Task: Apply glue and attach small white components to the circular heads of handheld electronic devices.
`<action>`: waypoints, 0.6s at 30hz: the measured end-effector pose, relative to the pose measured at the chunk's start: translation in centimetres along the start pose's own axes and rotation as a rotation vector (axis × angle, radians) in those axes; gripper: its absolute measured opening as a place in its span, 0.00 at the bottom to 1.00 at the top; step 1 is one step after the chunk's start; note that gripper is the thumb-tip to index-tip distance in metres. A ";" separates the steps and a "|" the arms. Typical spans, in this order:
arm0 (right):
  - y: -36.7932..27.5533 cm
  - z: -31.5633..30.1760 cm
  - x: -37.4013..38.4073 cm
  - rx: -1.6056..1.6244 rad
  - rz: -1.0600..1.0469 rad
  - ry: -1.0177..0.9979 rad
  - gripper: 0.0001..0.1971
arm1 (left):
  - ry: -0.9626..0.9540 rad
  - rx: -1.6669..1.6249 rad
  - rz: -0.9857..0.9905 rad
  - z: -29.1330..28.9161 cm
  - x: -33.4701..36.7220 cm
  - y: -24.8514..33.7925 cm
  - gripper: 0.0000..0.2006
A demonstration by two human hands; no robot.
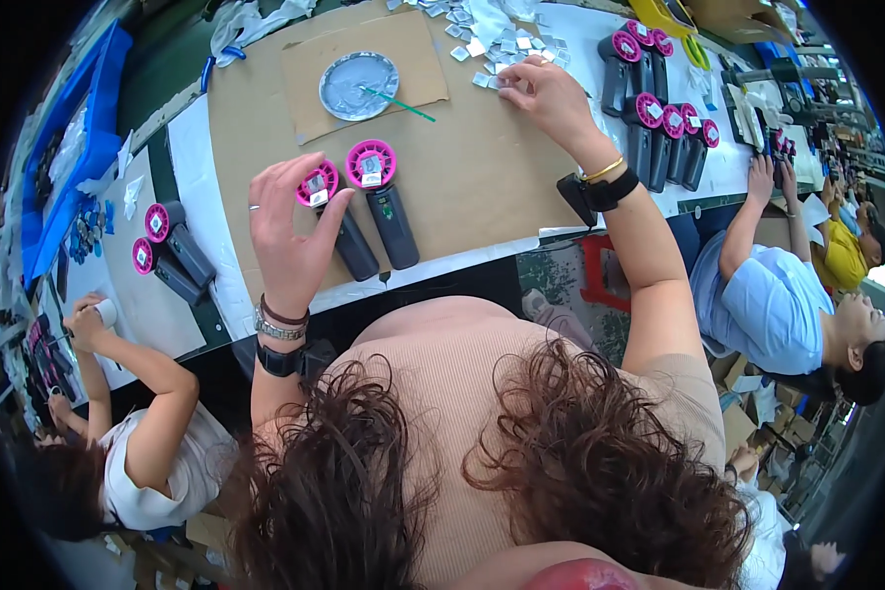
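Observation:
My left hand (293, 221) is curled around the pink round head of a black handheld device (354, 246), thumb on one side and index finger on the other. A pale square piece sits on that head. Beside it lies a second device (390, 221) with a pink spoked head (371, 164) and a square piece on top. My right hand (556, 108) is at the near edge of a heap of small silvery square pieces (511, 44). Its thumb and index finger pinch at one; the fingertips partly cover it.
A round dish of grey paste (359, 87) with a green stick (398, 102) stands on cardboard (295, 88). Several similar devices (664, 143) lie at the right, two more (177, 251) at the left. A blue bin (103, 118) is far left. Co-workers sit on both sides.

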State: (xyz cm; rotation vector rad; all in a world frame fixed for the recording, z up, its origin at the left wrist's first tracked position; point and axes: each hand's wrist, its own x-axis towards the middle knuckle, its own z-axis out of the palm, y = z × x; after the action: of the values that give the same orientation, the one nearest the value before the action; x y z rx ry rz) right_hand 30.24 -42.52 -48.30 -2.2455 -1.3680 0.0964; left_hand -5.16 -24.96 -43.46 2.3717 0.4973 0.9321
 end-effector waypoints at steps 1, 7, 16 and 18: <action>0.1 0.2 -0.2 -0.024 -0.017 0.023 0.08 | -0.007 0.012 0.006 0.1 -0.1 0.0 0.24; 1.1 -0.2 -0.5 0.072 -0.075 0.068 0.10 | -0.036 0.026 -0.032 0.7 -0.9 -0.7 0.26; -12.5 0.1 0.3 0.498 -0.279 -0.110 0.07 | -0.140 0.159 0.000 1.9 -0.1 0.0 0.40; -14.1 1.5 0.7 0.500 -0.282 -0.169 0.07 | -0.174 0.155 -0.038 2.1 -0.4 0.1 0.43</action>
State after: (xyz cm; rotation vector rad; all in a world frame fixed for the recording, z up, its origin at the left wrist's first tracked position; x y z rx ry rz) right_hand 18.67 -36.24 -43.12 -1.6487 -1.5326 0.4826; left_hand -3.91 -25.96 -44.89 2.5443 0.5611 0.6844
